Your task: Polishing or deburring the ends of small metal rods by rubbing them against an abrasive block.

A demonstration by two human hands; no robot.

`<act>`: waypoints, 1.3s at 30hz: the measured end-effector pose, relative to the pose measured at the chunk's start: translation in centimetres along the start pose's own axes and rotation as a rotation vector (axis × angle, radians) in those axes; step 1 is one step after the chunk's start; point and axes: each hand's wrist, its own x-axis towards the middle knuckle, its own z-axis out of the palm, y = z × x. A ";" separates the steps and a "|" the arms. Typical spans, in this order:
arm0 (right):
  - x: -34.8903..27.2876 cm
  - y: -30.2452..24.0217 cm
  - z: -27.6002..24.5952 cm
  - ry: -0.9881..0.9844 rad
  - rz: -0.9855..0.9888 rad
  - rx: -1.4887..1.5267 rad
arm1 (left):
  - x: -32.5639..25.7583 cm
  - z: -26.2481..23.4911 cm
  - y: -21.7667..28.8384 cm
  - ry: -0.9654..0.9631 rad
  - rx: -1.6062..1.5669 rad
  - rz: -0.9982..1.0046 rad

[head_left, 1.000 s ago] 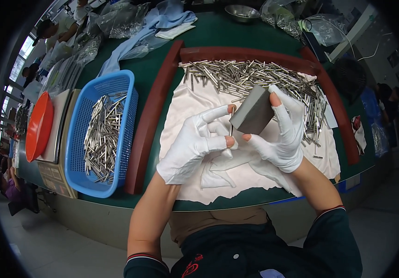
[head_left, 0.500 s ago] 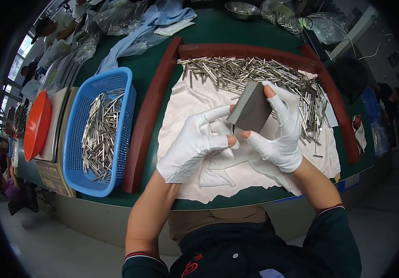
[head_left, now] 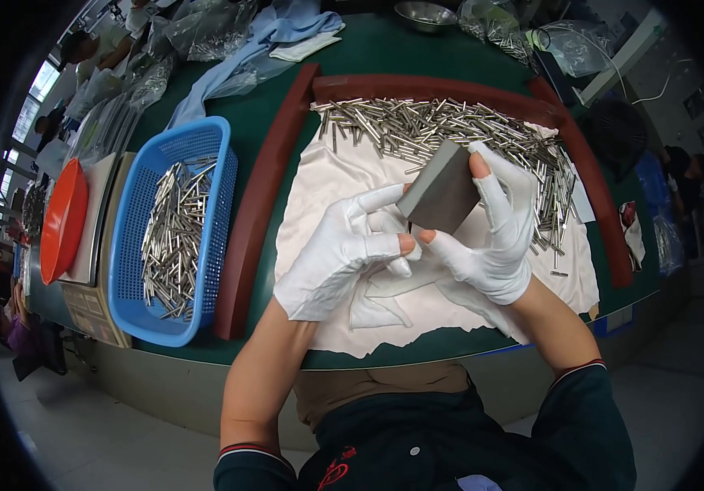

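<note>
Both my hands wear white gloves with bare thumb and index fingertips. My right hand (head_left: 495,233) is closed on a flat grey rectangular block (head_left: 443,192), fingers at its upper right edge and thumb by its lower edge. At the block's left corner is my left hand (head_left: 344,250), its index fingertip against the edge and its thumb below. A thin dark rod (head_left: 410,228) shows between that index finger and thumb, mostly hidden. Beneath the hands, a crumpled white cloth (head_left: 380,303) lies on a pale pink cloth (head_left: 319,184). Many short metal pins (head_left: 417,127) are heaped beyond the block.
Dark red rails (head_left: 266,209) border the pink cloth on the left, back and right. Left of them, a blue plastic basket (head_left: 125,245) holds metal pins. Farther left stands an orange bowl (head_left: 64,221). A metal bowl (head_left: 425,16) and plastic bags (head_left: 209,29) sit at the back.
Both hands and the block keep nearly the same pose, with a very slight tilt of the block. The whole view has shifted a little.
</note>
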 end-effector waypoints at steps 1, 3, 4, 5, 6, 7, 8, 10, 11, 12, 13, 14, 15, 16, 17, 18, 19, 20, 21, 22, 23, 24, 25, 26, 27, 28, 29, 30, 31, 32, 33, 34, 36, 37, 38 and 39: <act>0.1 0.1 -0.1 -0.001 -0.001 0.003 | -0.1 0.0 -0.1 0.003 -0.001 0.001; 0.2 0.3 -0.1 -0.015 -0.017 -0.005 | -0.1 -0.6 -0.3 -0.011 0.006 0.075; 0.0 0.5 -0.3 -0.012 -0.015 -0.008 | 0.0 -1.2 -0.4 -0.014 0.010 0.073; -0.1 1.0 -0.7 -0.015 0.003 -0.018 | 0.0 -1.8 -0.2 -0.006 -0.039 0.118; -0.1 1.3 -0.8 -0.018 0.021 -0.028 | 0.0 -2.1 0.0 0.001 -0.088 0.164; 0.0 1.3 -0.7 0.036 0.046 0.030 | 0.0 -1.8 0.0 0.032 -0.094 0.135; 0.0 1.1 -0.7 0.039 0.045 0.030 | 0.0 -1.4 0.0 0.031 -0.090 0.136; 0.2 0.7 -0.7 -0.008 0.057 0.020 | 0.1 -0.4 0.0 -0.006 -0.129 0.114; 0.2 0.9 -0.6 -0.010 0.054 0.033 | 0.2 -0.6 -0.3 -0.040 -0.127 0.122; 0.1 0.8 -0.6 -0.007 0.057 0.032 | 0.1 -0.6 -0.3 -0.042 -0.124 0.119; 0.1 0.6 -0.6 -0.008 0.077 0.027 | 0.0 -0.7 -0.2 -0.032 -0.118 0.114; 0.1 0.6 -0.5 -0.010 0.094 0.024 | 0.0 -0.7 -0.3 -0.021 -0.113 0.113; 0.0 0.7 -0.5 -0.009 0.094 0.025 | 0.1 -0.7 -0.3 -0.020 -0.112 0.113; 0.0 0.8 -0.5 -0.023 0.098 0.040 | 0.2 -0.8 -0.4 -0.025 -0.105 0.109; 0.0 0.9 -0.5 -0.036 0.102 0.051 | 0.2 -0.8 -0.4 -0.034 -0.098 0.105; 0.0 0.8 -0.5 -0.035 0.103 0.049 | 0.3 -0.8 -0.4 -0.036 -0.097 0.104; 0.0 0.8 -0.6 -0.042 0.105 0.048 | 0.3 -0.9 -0.4 -0.038 -0.091 0.108; 0.1 0.7 -0.6 -0.050 0.107 0.047 | 0.3 -0.9 -0.4 -0.039 -0.085 0.113; 0.0 0.7 -0.5 -0.049 0.107 0.045 | 0.3 -0.8 -0.4 -0.041 -0.085 0.112; 0.0 0.8 -0.4 -0.039 0.090 0.057 | 0.3 -0.6 -0.3 -0.037 -0.080 0.106; 0.0 0.7 -0.3 -0.030 0.074 0.072 | 0.3 -0.5 -0.4 -0.029 -0.076 0.100; 0.1 0.5 0.0 -0.032 0.075 0.074 | 0.3 -0.5 -0.6 -0.027 -0.078 0.100; 0.5 0.2 0.3 -0.027 0.079 0.066 | 0.4 -0.3 -0.8 -0.013 -0.052 0.083; 0.7 -0.1 0.5 -0.021 0.083 0.055 | 0.4 -0.4 -0.9 -0.001 -0.025 0.066; 0.8 -0.1 0.6 -0.011 0.083 0.080 | 0.3 -0.7 -1.0 -0.002 -0.025 0.065; 0.5 0.1 0.5 -0.011 0.084 0.079 | 0.2 -1.1 -1.0 -0.046 -0.070 0.070; 0.1 0.5 0.4 -0.013 0.085 0.093 | 0.2 -1.3 -1.0 -0.090 -0.114 0.078; 0.0 0.8 0.3 -0.015 0.087 0.106 | 0.2 -1.2 -0.9 -0.090 -0.115 0.080; -0.1 0.7 0.4 -0.016 0.085 0.107 | 0.3 -1.0 -0.8 -0.088 -0.090 0.071; 0.1 0.4 0.6 -0.012 0.096 0.105 | 0.4 -0.7 -0.9 -0.086 -0.068 0.059; 0.2 0.2 0.6 -0.009 0.107 0.103 | 0.5 -0.6 -1.1 -0.085 -0.070 0.059; 0.2 0.2 0.4 -0.011 0.108 0.104 | 0.6 -0.4 -1.3 -0.081 -0.059 0.067; 0.3 0.4 0.2 -0.038 0.085 0.075 | 0.5 -0.7 -1.3 -0.077 -0.041 0.075; 0.2 0.5 0.2 -0.036 0.086 0.075 | 0.3 -1.1 -1.1 -0.068 -0.054 0.065; -0.2 0.6 0.1 -0.036 0.083 0.060 | 0.2 -1.2 -1.1 -0.060 -0.072 0.056; -0.2 0.7 0.0 -0.036 0.080 0.046 | 0.4 -1.0 -1.3 -0.060 -0.074 0.056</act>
